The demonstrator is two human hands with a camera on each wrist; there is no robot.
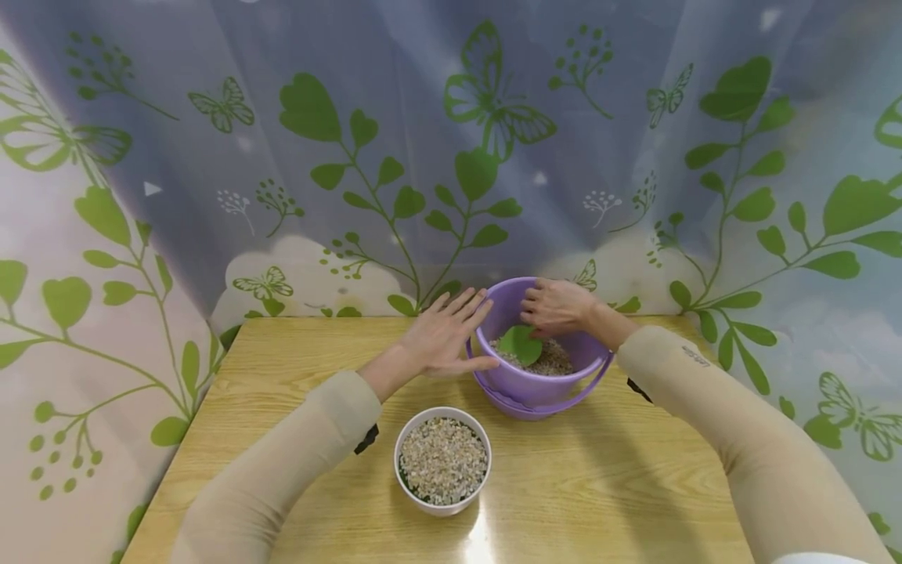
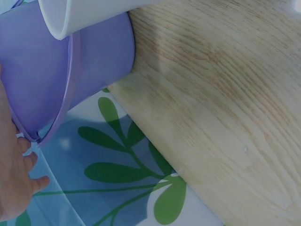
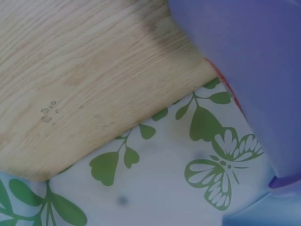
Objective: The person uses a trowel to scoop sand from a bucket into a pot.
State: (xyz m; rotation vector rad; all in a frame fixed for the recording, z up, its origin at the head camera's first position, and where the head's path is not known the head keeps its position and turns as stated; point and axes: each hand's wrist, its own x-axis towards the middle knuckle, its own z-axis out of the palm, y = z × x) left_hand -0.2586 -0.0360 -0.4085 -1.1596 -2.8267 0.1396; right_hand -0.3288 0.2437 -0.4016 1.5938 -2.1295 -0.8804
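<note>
In the head view a purple bucket [image 1: 521, 392] stands near the table's back edge, with pale gravel [image 1: 553, 360] inside. My right hand [image 1: 560, 305] reaches in over its rim with curled fingers, gripping a green scoop [image 1: 521, 345] whose rounded blade rests at the gravel; its handle is hidden by the hand. My left hand [image 1: 447, 333] lies flat with spread fingers at the bucket's left rim. Nearer to me sits a white bowl [image 1: 442, 509], filled with gravel [image 1: 444, 460]. The left wrist view shows the bucket's side [image 2: 35, 61] and the bowl's wall [image 2: 99, 12].
The wooden table [image 1: 606, 486] ends at a hanging cloth [image 1: 395, 78] printed with leaves and butterflies, which also covers both sides. The bucket's purple handle [image 1: 585, 392] hangs down in front of it. A red strip [image 3: 223, 80] shows along the bucket's edge in the right wrist view.
</note>
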